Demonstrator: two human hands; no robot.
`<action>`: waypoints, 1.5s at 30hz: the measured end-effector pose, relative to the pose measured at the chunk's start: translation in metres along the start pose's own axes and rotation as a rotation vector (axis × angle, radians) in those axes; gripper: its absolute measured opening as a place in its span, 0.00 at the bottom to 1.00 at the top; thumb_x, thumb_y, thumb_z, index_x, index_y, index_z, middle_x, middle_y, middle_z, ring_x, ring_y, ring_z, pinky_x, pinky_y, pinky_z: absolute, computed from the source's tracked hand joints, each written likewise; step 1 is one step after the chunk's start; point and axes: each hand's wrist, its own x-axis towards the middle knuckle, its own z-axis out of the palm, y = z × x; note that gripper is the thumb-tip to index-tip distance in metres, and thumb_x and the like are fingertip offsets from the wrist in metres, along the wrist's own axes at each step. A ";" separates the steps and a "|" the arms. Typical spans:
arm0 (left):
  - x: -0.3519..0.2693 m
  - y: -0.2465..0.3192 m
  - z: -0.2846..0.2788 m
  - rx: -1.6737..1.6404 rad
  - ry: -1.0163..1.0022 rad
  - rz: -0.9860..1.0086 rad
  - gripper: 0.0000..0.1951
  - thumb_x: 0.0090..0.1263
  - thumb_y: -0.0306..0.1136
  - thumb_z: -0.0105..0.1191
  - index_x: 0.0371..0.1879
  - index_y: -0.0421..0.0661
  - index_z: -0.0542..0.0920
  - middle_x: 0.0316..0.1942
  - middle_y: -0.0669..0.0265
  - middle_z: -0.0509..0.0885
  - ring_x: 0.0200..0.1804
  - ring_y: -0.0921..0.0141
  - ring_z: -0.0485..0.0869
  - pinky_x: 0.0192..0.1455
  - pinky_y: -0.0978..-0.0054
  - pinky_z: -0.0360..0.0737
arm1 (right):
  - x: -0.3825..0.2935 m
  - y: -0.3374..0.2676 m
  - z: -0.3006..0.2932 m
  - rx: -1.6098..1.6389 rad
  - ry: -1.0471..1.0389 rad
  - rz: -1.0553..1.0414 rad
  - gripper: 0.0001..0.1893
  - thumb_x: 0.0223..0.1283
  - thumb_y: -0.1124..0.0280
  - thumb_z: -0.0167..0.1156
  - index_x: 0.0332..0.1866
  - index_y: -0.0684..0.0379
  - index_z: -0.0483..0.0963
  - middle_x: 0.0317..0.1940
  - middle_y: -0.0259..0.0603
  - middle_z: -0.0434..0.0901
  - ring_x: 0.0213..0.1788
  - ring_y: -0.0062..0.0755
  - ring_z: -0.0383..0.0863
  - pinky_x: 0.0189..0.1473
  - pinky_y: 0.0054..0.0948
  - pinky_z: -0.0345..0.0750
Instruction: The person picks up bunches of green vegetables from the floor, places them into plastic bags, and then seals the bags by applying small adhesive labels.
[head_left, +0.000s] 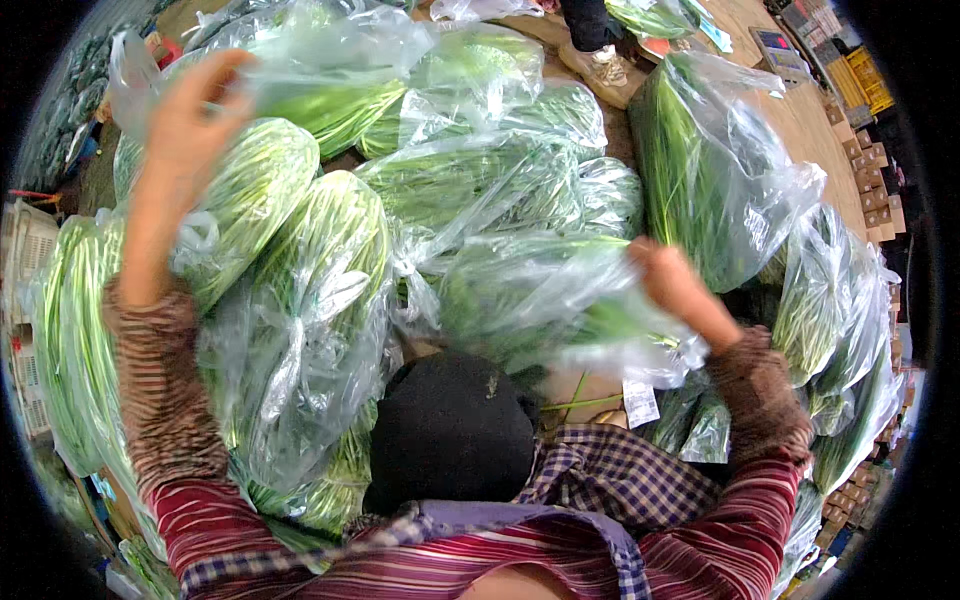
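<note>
My left hand (196, 105) is raised at the upper left, blurred, with a gap between thumb and fingers and nothing visible between them. Behind it lies a clear plastic bag (330, 56) over long green stalks (360, 116). My right hand (664, 270) is closed, also blurred, at the upper edge of a clear bag of green leafy stalks (525, 300). Loose plastic from that bag (630, 360) spreads below the hand. Between my arms, a tied bag of pale green stalks (300, 315) lies to the left.
A large bag of greens (690, 172) stands at right. Beyond it are another person's shoe (600, 71) and a digital scale (780, 52). Small cartons (874, 180) line the right side. A printed slip (640, 402) lies near checked cloth (622, 472) and a rounded black fabric shape (454, 435).
</note>
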 end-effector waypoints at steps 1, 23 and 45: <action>-0.015 -0.003 0.022 0.280 -0.139 -0.184 0.14 0.51 0.30 0.54 0.38 0.40 0.75 0.30 0.59 0.79 0.34 0.68 0.77 0.38 0.73 0.73 | -0.002 0.000 -0.029 0.162 0.266 0.008 0.16 0.45 0.86 0.44 0.40 0.64 0.74 0.33 0.53 0.78 0.38 0.43 0.79 0.42 0.34 0.74; -0.021 -0.052 0.169 0.532 0.143 0.635 0.12 0.64 0.35 0.46 0.22 0.40 0.75 0.19 0.56 0.69 0.21 0.66 0.67 0.23 0.66 0.66 | 0.008 -0.035 -0.139 -0.149 0.410 0.044 0.32 0.35 0.69 0.65 0.52 0.64 0.63 0.35 0.53 0.72 0.40 0.51 0.71 0.43 0.37 0.69; 0.165 -0.323 0.031 -0.451 0.327 -0.526 0.06 0.51 0.29 0.54 0.25 0.41 0.78 0.19 0.59 0.77 0.21 0.63 0.74 0.24 0.68 0.70 | 0.120 -0.064 -0.003 0.389 0.119 0.201 0.19 0.55 0.61 0.53 0.45 0.65 0.63 0.40 0.57 0.68 0.43 0.52 0.69 0.45 0.42 0.67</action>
